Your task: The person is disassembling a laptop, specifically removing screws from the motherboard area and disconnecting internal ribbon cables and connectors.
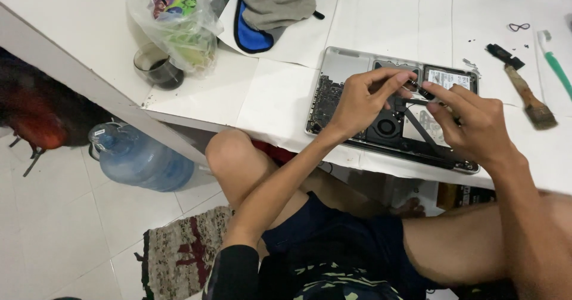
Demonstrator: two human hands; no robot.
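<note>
An opened silver laptop lies bottom-up on the white table, its circuit board, round black fan and hard drive exposed. My left hand hovers over the board, fingertips pinching a small dark part near the middle of the case. My right hand rests over the right side of the case, fingers closed on a thin dark tool whose tip meets the left fingertips. What exactly sits between the fingertips is too small to tell.
A paintbrush and a green toothbrush lie at the right. A plastic bag with a cup, a dark glass and a grey cloth sit at the back left. A water jug and rug are on the floor.
</note>
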